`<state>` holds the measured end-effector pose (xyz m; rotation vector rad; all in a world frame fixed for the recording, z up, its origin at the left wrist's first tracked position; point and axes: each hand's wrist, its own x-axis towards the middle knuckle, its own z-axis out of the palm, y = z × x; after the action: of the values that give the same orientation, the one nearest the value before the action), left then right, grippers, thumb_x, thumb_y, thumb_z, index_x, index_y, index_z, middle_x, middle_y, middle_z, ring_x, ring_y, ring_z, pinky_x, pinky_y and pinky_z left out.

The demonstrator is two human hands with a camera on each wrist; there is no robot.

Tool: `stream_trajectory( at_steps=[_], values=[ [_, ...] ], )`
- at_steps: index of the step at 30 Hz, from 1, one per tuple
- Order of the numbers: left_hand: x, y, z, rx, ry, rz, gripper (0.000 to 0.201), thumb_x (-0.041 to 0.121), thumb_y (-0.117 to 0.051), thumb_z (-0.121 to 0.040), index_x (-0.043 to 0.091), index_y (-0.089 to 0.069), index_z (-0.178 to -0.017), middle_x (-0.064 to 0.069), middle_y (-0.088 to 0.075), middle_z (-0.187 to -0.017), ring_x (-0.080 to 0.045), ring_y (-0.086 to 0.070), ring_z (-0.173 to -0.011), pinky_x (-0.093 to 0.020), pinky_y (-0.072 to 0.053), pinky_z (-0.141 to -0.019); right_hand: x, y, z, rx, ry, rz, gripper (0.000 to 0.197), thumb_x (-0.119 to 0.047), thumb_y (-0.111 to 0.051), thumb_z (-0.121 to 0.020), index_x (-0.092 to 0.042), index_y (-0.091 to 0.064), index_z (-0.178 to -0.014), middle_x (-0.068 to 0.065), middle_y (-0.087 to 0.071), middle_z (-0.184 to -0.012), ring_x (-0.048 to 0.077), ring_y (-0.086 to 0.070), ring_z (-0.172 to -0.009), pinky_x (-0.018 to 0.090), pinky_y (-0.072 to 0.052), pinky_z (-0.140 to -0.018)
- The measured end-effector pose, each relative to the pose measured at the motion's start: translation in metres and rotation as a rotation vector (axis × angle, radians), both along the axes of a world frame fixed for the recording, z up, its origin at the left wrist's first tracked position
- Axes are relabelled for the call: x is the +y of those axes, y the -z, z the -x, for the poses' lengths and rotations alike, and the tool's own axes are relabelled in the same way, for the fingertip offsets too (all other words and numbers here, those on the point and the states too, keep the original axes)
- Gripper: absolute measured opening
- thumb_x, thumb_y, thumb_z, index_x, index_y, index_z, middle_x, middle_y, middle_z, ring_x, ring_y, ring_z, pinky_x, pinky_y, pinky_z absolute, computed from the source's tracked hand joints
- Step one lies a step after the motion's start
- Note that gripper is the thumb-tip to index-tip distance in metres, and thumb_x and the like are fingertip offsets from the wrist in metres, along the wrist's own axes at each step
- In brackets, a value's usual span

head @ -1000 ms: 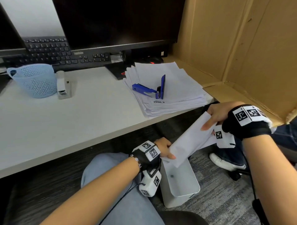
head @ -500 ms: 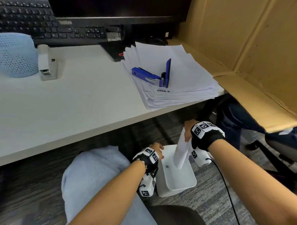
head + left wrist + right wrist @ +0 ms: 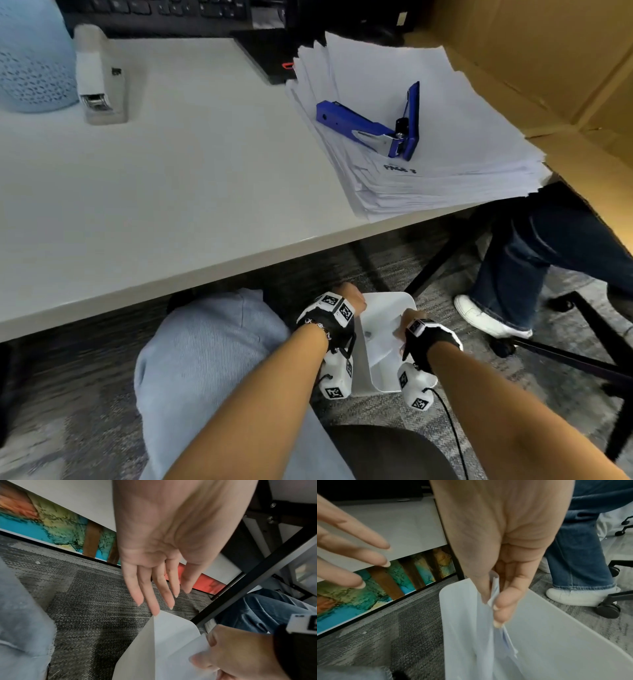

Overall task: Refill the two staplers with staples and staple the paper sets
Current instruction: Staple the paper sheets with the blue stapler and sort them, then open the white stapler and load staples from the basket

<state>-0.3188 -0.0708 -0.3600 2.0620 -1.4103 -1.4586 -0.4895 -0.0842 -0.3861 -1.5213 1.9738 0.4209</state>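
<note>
A folded set of white paper (image 3: 488, 642) hangs into a white bin (image 3: 387, 377) on the floor under the desk. My right hand (image 3: 493, 600) pinches the set's top edge between thumb and fingers. My left hand (image 3: 159, 601) is spread open beside the bin, fingers straight, one fingertip at the bin's rim (image 3: 171, 628). In the head view both hands (image 3: 351, 303) (image 3: 409, 322) sit at the bin's opening. On the desk a blue stapler (image 3: 373, 125) lies flipped open on a stack of paper (image 3: 462, 113). A white stapler (image 3: 99, 78) stands shut at the back left.
A light blue mesh basket (image 3: 30, 61) stands beside the white stapler, with a keyboard (image 3: 164, 10) behind. Cardboard (image 3: 531, 51) walls the right side. Another person's leg and white shoe (image 3: 486, 318) and black chair legs (image 3: 582, 363) are right of the bin. My knee (image 3: 212, 342) is left of it.
My right hand has lowered the folded paper set down into the bin. My left hand has let go of the paper and spread open by the rim. The view has tilted downward.
</note>
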Motion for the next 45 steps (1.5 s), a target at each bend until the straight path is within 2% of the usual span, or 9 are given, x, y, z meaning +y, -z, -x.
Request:
stream_trajectory(
  at_steps=[6, 13, 20, 23, 26, 30, 35, 40, 45],
  values=[
    [0.000, 0.002, -0.009, -0.017, 0.070, -0.043, 0.022, 0.013, -0.062, -0.082, 0.012, -0.074, -0.100, -0.008, -0.071, -0.108, -0.028, -0.067, -0.095, -0.035, -0.057, -0.085, 0.002, 0.027, -0.008, 0.044, -0.187, -0.158, 0.049, -0.035, -0.077, -0.074, -0.006, -0.066, -0.111, 0.008, -0.073, -0.094, 0.025, -0.069, -0.093, 0.028, -0.051, -0.076],
    [0.004, 0.008, -0.011, 0.052, 0.058, -0.093, 0.029, 0.015, -0.061, -0.086, 0.003, -0.067, -0.112, -0.014, -0.069, -0.113, -0.029, -0.066, -0.104, -0.040, -0.056, -0.090, 0.006, 0.045, -0.012, 0.049, -0.159, -0.168, 0.070, -0.055, -0.049, -0.091, -0.009, -0.042, -0.144, 0.011, -0.045, -0.148, 0.029, -0.045, -0.133, 0.037, -0.033, -0.111],
    [0.014, 0.005, -0.015, 0.048, 0.038, -0.102, 0.036, 0.027, -0.060, -0.089, 0.004, -0.064, -0.116, -0.015, -0.068, -0.114, -0.030, -0.065, -0.106, -0.042, -0.054, -0.091, -0.009, 0.016, -0.017, 0.110, -0.290, -0.192, 0.066, -0.055, -0.052, -0.089, -0.014, -0.048, -0.140, 0.008, -0.049, -0.144, 0.027, -0.046, -0.131, 0.035, -0.035, -0.109],
    [0.022, -0.001, -0.018, 0.047, 0.048, -0.123, 0.039, 0.036, -0.053, -0.087, 0.007, -0.066, -0.111, -0.013, -0.069, -0.113, -0.033, -0.067, -0.100, -0.041, -0.054, -0.091, -0.030, 0.005, -0.014, 0.143, -0.389, -0.150, 0.074, -0.070, -0.053, -0.072, -0.020, -0.063, -0.126, 0.003, -0.062, -0.130, 0.025, -0.058, -0.119, 0.037, -0.043, -0.104],
    [0.035, -0.024, -0.021, 0.035, 0.096, -0.115, 0.035, 0.021, -0.050, -0.093, 0.003, -0.063, -0.120, -0.015, -0.066, -0.121, -0.034, -0.064, -0.110, -0.033, -0.053, -0.091, -0.028, -0.044, -0.026, 0.058, -0.423, -0.186, 0.054, -0.055, -0.057, -0.083, -0.012, -0.068, -0.114, 0.004, -0.067, -0.122, 0.025, -0.066, -0.106, 0.038, -0.050, -0.098],
    [0.051, -0.048, -0.020, 0.058, 0.157, -0.108, 0.034, 0.009, -0.047, -0.096, 0.000, -0.057, -0.127, -0.019, -0.063, -0.126, -0.031, -0.065, -0.110, -0.023, -0.051, -0.064, -0.010, -0.106, -0.046, -0.078, -0.340, -0.309, 0.045, -0.035, -0.054, -0.096, 0.001, -0.058, -0.123, 0.012, -0.064, -0.127, 0.026, -0.068, -0.097, 0.042, -0.054, -0.093],
    [0.068, -0.120, -0.028, 0.109, 0.176, -0.110, 0.030, 0.010, -0.047, -0.098, -0.001, -0.060, -0.122, -0.019, -0.062, -0.128, -0.030, -0.062, -0.116, -0.018, -0.045, -0.056, 0.016, -0.190, -0.062, -0.201, -0.342, -0.391, 0.035, -0.023, -0.046, -0.102, 0.003, -0.054, -0.122, 0.019, -0.061, -0.127, 0.028, -0.065, -0.103, 0.021, -0.053, -0.050],
    [0.099, -0.203, -0.052, 0.116, 0.308, -0.257, 0.029, 0.030, -0.033, -0.104, 0.016, -0.052, -0.086, -0.018, -0.056, -0.135, -0.032, -0.053, -0.126, -0.025, -0.047, -0.067, 0.037, -0.268, -0.068, -0.368, -0.377, -0.369, 0.039, -0.029, -0.040, -0.103, 0.002, -0.063, -0.109, 0.025, -0.065, -0.121, 0.024, -0.068, -0.092, 0.026, -0.051, -0.071],
    [0.135, -0.285, -0.077, 0.160, 0.363, -0.160, 0.039, 0.037, -0.035, -0.103, 0.007, -0.056, -0.117, -0.021, -0.062, -0.126, -0.033, -0.059, -0.119, -0.044, -0.049, -0.096, 0.047, -0.355, -0.080, -0.481, -0.479, -0.293, 0.046, -0.029, -0.041, -0.103, 0.012, -0.062, -0.111, 0.025, -0.070, -0.107, 0.030, -0.071, -0.095, 0.036, -0.057, -0.081]
  ],
)
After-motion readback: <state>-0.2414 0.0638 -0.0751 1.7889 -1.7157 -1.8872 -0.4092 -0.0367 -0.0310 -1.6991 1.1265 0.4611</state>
